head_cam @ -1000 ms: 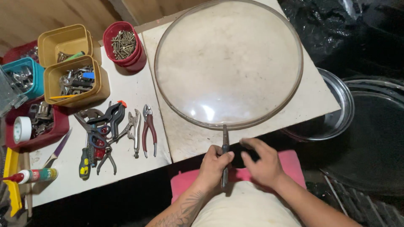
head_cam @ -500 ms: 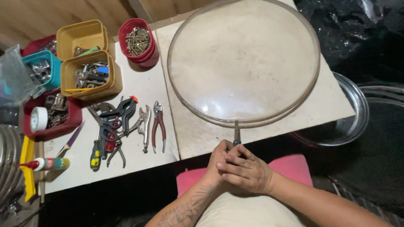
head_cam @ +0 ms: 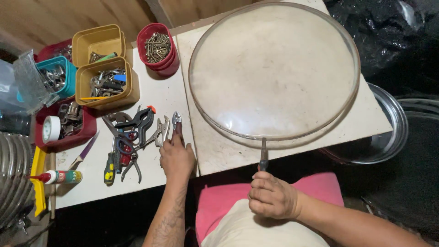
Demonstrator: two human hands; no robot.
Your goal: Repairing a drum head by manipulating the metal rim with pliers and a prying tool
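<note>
Left hand [head_cam: 176, 158] grasps pliers [head_cam: 177, 123]

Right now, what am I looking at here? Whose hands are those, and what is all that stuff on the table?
A camera worn on a person's head looks down at their own two hands. The left hand rests on red-handled pliers beside a pile of tools. The right hand grips a dark-handled tool whose tip touches the edge of a big round clear lid. Yellow tubs hold small parts, and a red cup holds screws.
</note>
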